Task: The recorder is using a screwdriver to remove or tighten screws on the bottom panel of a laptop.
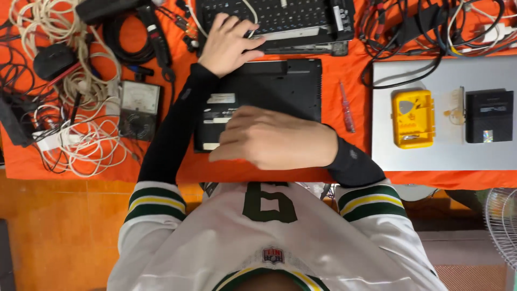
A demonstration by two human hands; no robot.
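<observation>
Laptop base [280,86], black and turned underside up, lies on the orange cloth [344,70] at the middle of the work surface, directly in front of the person. Right hand [272,137] rests palm-down on the near half of this base, fingers together and slightly curled, pointing toward the person's left; it grips nothing visible, though what lies under the palm cannot be told. Left hand [229,43] reaches past the far edge of the base and rests with spread fingers on a black keyboard assembly [274,19] lying just beyond it; no grasp is evident. Both forearms wear black sleeves under a white jersey with green and yellow bands.

Just right of the base lies a red-handled screwdriver [347,108]. Further right sits a closed silver laptop [441,156] carrying a yellow case [413,118] and a small black box [489,116]. Left of the base stands an analogue multimeter [139,110], beside a tangle of white cable [81,140] and black leads. More cables [431,27] are heaped at the far right.
</observation>
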